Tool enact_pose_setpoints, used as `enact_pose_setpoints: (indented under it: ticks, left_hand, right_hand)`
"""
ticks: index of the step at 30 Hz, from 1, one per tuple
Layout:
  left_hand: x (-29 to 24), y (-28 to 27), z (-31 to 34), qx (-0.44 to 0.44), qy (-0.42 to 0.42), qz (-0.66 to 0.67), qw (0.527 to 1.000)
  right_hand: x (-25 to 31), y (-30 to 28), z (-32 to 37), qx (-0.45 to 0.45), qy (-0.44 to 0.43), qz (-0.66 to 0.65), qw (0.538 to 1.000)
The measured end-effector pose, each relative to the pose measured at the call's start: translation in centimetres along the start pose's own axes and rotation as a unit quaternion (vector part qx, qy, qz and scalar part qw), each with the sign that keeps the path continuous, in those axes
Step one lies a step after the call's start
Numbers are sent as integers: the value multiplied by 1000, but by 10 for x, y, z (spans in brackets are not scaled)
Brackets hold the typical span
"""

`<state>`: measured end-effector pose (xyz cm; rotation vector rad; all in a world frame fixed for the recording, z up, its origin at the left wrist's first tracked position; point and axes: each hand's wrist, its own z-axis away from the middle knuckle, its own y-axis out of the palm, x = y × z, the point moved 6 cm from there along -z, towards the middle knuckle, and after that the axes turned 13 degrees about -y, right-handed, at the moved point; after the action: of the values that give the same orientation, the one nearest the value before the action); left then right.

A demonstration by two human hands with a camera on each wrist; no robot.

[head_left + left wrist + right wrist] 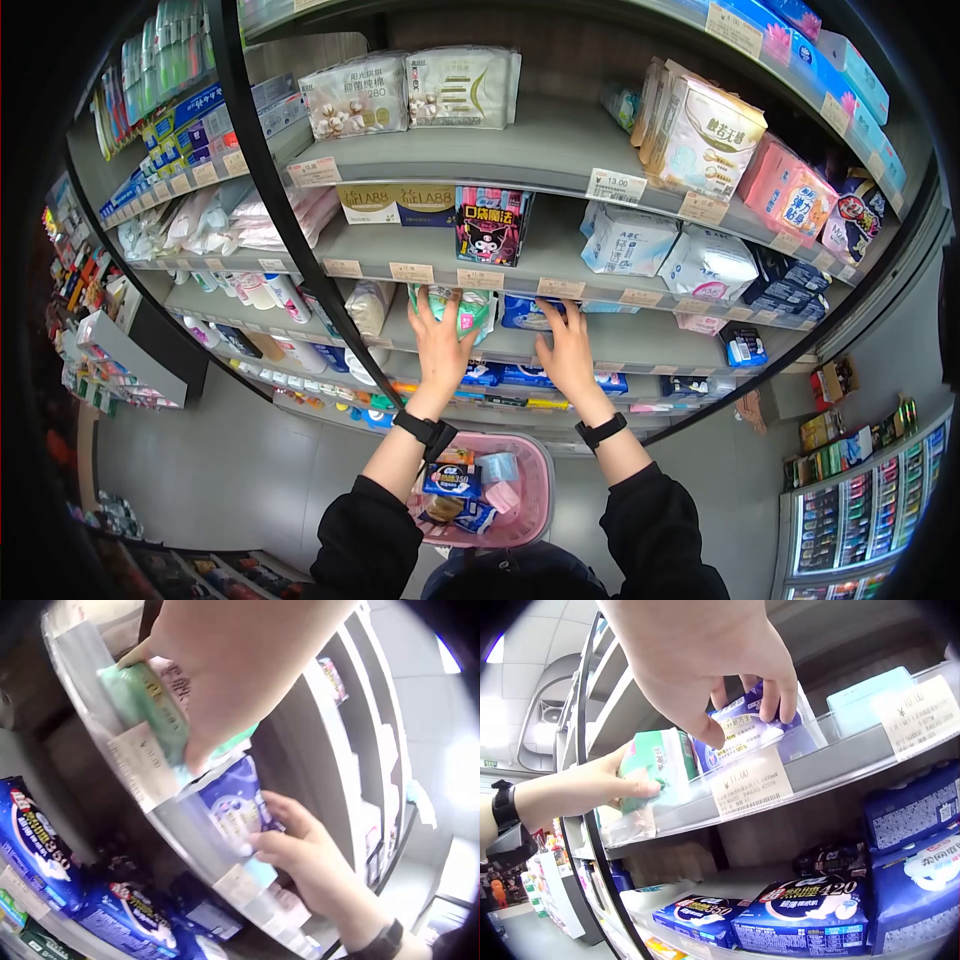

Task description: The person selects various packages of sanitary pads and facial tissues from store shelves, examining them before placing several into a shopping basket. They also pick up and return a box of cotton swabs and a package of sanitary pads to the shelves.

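My left hand (pixel 442 348) grips a green pack of sanitary pads (pixel 472 318) on a middle shelf. In the right wrist view its thumb lies across the front of that green pack (pixel 654 759), the other fingers behind. To the right, my right hand (pixel 567 352) holds a blue-purple pack of sanitary pads (pixel 522 313) by its upper part, thumb in front and fingers curled over it. This blue-purple pack (pixel 234 799) stands beside the green one, behind the clear shelf lip. Both packs are still at shelf level.
A pink basket (pixel 546 490) with several packs stands below, in front of my body. Price tags (pixel 751 782) line the shelf edge (pixel 600 294). Blue packs (pixel 802 915) fill the shelf beneath. A black post (pixel 290 190) rises left of my left hand.
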<state>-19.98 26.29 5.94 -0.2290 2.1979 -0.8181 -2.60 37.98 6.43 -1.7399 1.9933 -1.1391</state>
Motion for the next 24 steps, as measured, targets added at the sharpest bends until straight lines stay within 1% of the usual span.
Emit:
enact_pose_setpoints:
  ticks: [3, 4, 6, 7, 8, 10, 11, 13, 16, 18, 20, 21, 24]
  left_hand:
    - [-1, -13, -2, 116, 16, 17, 993]
    - [1, -23, -5, 116, 16, 17, 993]
    - [-10, -41, -9, 75, 96, -112, 986]
    - [-17, -49, -12, 75, 114, -98, 986]
    - [-19, -51, -15, 74, 114, -98, 986]
    - [-24, -44, -16, 128, 151, -124, 972]
    - [-19, -37, -17, 129, 149, -123, 973]
    - [-8, -19, -19, 162, 126, -65, 977]
    - [-4, -16, -18, 137, 139, -68, 978]
    - [-3, -14, -17, 140, 131, -77, 978]
    - [-3, -13, -16, 142, 125, -85, 978]
    - [-3, -14, -16, 139, 124, -87, 979]
    - [-2, -13, -15, 132, 129, -94, 978]
  right_hand:
    - [2, -5, 0, -7, -12, 0, 1000]
    - [2, -5, 0, 3, -11, 13, 1000]
    - [4, -7, 0, 12, -12, 26, 1000]
    - [5, -9, 0, 13, -11, 52, 999]
    - [6, -11, 0, 14, -9, 79, 997]
    - [7, -9, -2, 12, -14, 92, 996]
    - [7, -8, -2, 11, -19, 105, 994]
    - [7, -6, -4, -2, -21, 121, 992]
    - [3, -4, -10, -20, -12, 150, 988]
    - [1, -2, -17, -23, -4, 163, 986]
    - [-1, -1, -22, -31, -28, 200, 979]
    - [-2, 0, -24, -52, -46, 196, 978]
    - [-11, 9, -24, -48, -22, 192, 980]
